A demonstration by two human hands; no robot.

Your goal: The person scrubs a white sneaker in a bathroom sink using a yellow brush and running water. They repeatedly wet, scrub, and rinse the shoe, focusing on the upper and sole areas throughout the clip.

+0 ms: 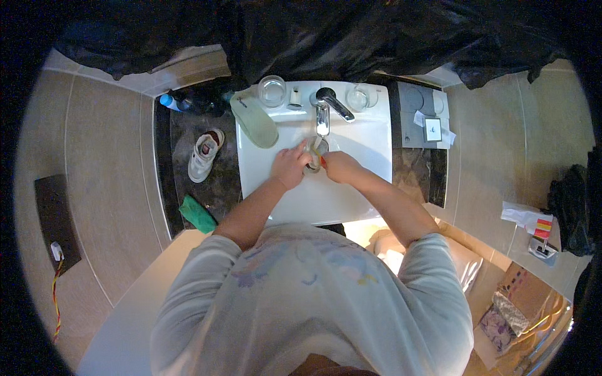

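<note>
Both hands meet over the white washbasin (pixel 282 194), below the chrome tap (pixel 323 113). My left hand (pixel 291 165) is closed on a small pale item (pixel 315 150) under the spout; its kind cannot be made out. Coming in from the other side, my right hand (pixel 342 167) is closed around a red-handled tool (pixel 323 162), mostly hidden by the fingers, touching or very near the pale item. A pale green insole (pixel 254 120) lies across the basin's left rim. On the dark counter to the left rests a white shoe (pixel 205 155).
Behind the basin stand a clear glass (pixel 272 91), a small bottle (pixel 295 98) and another glass (pixel 359 98). A green cloth (pixel 197 214) lies at the left counter's front. A blue-capped bottle (pixel 169 101) is farther back. Grey boxes (pixel 411 103) occupy the right counter.
</note>
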